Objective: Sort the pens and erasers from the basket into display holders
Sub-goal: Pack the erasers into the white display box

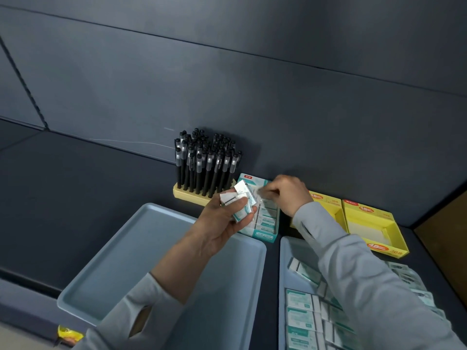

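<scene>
— How far along is the sorting?
— Past halfway, I'd judge. The left hand (222, 223) grips a clutch of wrapped erasers (238, 202) over the teal display box (265, 232), which already holds rows of them. The right hand (290, 195) reaches into that box with its fingers curled down. Whether they pinch an eraser is too blurred to tell.
— And around the box?
— Left of it, black pens (207, 160) stand packed in a yellow holder (192, 195). In front of it, a grey tray (151, 248) lies bare. Right of it, two yellow boxes (364, 223) sit unfilled, and a second tray (290, 247) carries many more erasers, so those remain.
</scene>
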